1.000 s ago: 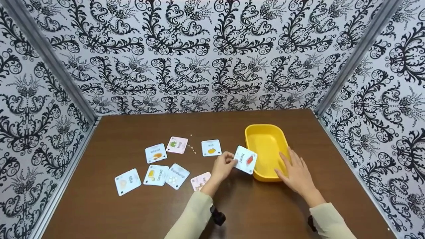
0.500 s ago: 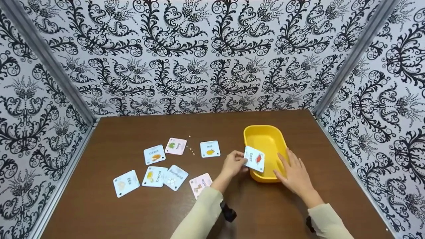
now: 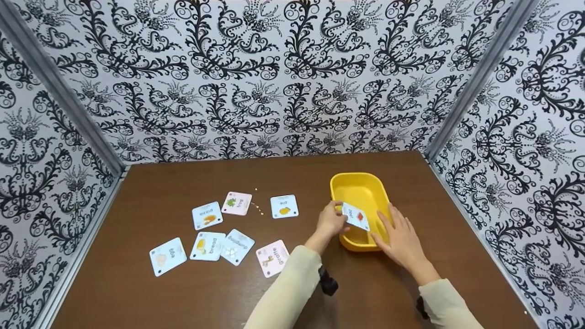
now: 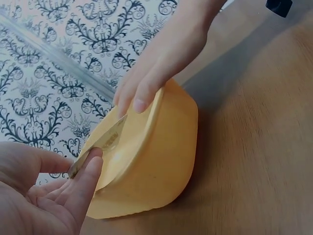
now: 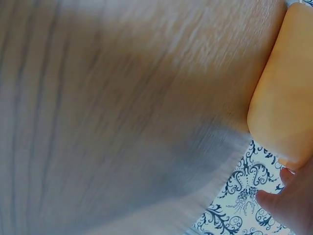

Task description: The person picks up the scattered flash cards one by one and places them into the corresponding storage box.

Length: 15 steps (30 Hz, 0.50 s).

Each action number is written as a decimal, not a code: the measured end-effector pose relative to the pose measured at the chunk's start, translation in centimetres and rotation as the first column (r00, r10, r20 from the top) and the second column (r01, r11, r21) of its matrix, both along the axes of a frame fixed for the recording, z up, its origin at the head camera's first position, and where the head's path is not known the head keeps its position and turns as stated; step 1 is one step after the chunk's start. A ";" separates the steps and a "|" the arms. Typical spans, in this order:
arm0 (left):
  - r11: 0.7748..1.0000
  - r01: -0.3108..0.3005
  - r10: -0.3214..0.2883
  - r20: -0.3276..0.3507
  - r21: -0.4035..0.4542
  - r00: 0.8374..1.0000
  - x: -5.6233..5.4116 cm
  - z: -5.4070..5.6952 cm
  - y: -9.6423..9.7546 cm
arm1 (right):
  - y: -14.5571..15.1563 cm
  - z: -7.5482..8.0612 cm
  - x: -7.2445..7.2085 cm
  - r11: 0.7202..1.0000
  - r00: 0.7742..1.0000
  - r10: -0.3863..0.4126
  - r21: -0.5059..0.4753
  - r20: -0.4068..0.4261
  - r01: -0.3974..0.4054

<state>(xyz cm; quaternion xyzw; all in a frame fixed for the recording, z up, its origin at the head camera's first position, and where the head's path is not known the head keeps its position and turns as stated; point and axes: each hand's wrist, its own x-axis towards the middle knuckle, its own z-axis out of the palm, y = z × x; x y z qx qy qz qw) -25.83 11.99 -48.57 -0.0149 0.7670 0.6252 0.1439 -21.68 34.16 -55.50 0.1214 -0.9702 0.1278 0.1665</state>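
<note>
My left hand [image 3: 332, 221] pinches the beef card [image 3: 355, 216], a pale blue picture card with a red drawing, between thumb and fingers. The card is tilted over the near left part of the yellow bin [image 3: 361, 184]. In the left wrist view the card [image 4: 110, 139] appears nearly edge-on above the bin's opening [image 4: 161, 161]. My right hand [image 3: 402, 237] lies along the bin's right rim, fingers extended and fingertips reaching over the edge. The right wrist view catches only part of that hand [image 5: 291, 200] beside the bin's outer wall [image 5: 283, 88].
Left of the bin lie the pie card [image 3: 284, 206], frog card [image 3: 237, 203], pizza card [image 3: 207, 215], egg card [image 3: 167, 256], bread card [image 3: 208, 246], dumpling card [image 3: 237, 247] and giraffe card [image 3: 272, 258]. Patterned walls [image 3: 256, 91] enclose the brown table [image 3: 183, 299].
My left hand has carried the beef card rightward from beside the bin to over its opening, tilting it more. The giraffe card is now uncovered by the sleeve. The right hand stays at the rim.
</note>
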 end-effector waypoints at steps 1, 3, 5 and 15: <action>1.000 -0.002 0.002 -0.002 -0.023 1.000 0.0 0.0 0.2 | 0.0 0.0 0.0 1.000 1.000 -0.002 0.000 0.011 0.002; 0.998 -0.002 0.001 -0.013 -0.066 1.000 -0.1 0.1 0.5 | -0.1 0.1 -0.1 1.000 1.000 -0.004 0.004 0.027 0.004; 0.996 -0.002 0.001 -0.019 -0.092 1.000 -0.1 0.0 0.8 | -0.1 0.1 -0.1 1.000 0.999 -0.004 0.006 0.033 0.004; 0.981 0.118 -0.122 -0.018 -0.154 0.992 0.1 -0.3 2.0 | -0.3 0.1 0.2 0.999 0.999 0.027 0.018 -0.021 -0.027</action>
